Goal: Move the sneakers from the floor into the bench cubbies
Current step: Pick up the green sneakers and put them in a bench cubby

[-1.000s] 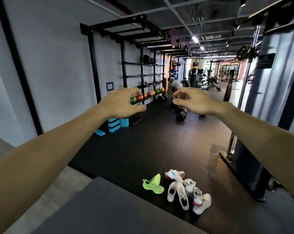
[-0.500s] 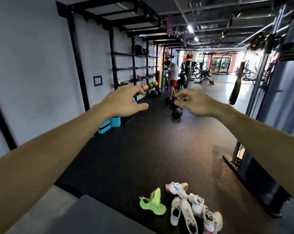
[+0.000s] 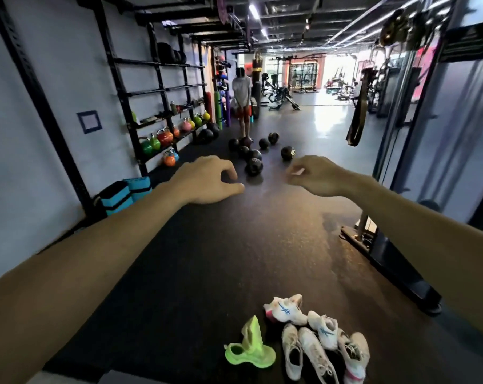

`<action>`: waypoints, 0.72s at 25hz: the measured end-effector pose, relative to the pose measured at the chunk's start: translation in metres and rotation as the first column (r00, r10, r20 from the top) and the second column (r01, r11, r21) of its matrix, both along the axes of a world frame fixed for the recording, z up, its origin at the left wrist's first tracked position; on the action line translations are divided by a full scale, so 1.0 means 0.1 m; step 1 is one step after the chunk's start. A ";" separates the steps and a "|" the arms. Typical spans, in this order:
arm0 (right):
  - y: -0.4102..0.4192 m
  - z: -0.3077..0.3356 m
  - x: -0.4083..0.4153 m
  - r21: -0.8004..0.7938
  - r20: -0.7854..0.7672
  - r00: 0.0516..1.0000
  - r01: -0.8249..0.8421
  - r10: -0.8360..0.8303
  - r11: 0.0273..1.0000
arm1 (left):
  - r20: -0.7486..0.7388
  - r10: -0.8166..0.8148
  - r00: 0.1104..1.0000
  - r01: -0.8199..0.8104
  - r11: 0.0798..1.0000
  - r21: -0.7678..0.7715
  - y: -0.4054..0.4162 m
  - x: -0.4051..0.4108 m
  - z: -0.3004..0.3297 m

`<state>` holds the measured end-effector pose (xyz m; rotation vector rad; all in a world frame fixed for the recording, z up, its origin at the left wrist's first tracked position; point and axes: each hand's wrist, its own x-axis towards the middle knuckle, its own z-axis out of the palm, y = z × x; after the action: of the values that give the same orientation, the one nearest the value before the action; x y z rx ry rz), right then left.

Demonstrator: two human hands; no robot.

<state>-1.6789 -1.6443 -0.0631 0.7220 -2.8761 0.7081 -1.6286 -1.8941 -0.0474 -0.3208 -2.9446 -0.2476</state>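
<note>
A pile of sneakers lies on the black rubber floor at the bottom of the view. It holds a neon green pair [image 3: 248, 349] on the left and several white sneakers [image 3: 317, 345] with blue and pink marks on the right. Both my arms stretch forward, well above and beyond the shoes. My left hand [image 3: 207, 180] hangs palm down with loosely curled fingers and holds nothing. My right hand [image 3: 315, 176] is also loosely curled, fingertips near the thumb, and empty. Only a grey sliver [image 3: 68, 378] at the bottom left edge shows where the bench might be; no cubbies are visible.
A black wall rack [image 3: 157, 106] with coloured kettlebells [image 3: 162, 139] runs along the left. Blue foam blocks [image 3: 124, 195] sit at its foot. Black medicine balls [image 3: 254, 164] lie ahead, and a person [image 3: 242, 101] stands beyond them. A machine base [image 3: 390, 261] stands on the right.
The view has shifted forward and the grey bench top has slid out at the bottom. The sneakers now sit lower and closer. Both hands have dropped lower in the frame, still empty.
</note>
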 end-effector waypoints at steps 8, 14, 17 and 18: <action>0.18 -0.77 -1.45 0.003 0.090 0.976 0.200 -0.199 0.980 | 0.112 -0.167 0.980 0.170 0.985 -0.016 0.26 -1.82 -0.64; 0.45 -1.66 -2.44 -0.026 0.206 0.892 0.415 -0.401 0.909 | 0.206 -0.303 0.930 0.323 0.944 -0.067 0.72 -3.21 -1.50; 0.63 -2.29 -2.71 -0.042 0.276 0.834 0.508 -0.478 0.861 | 0.300 -0.389 0.871 0.422 0.905 -0.049 1.05 -3.69 -2.13; 0.69 -2.50 -2.76 -0.042 0.291 0.818 0.529 -0.496 0.848 | 0.317 -0.408 0.856 0.444 0.895 -0.048 1.15 -3.81 -2.33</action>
<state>-1.9551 -1.5752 -0.3128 -0.1991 -3.0062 0.9381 -2.0100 -1.7786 -0.2802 -1.0518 -3.1516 -0.1866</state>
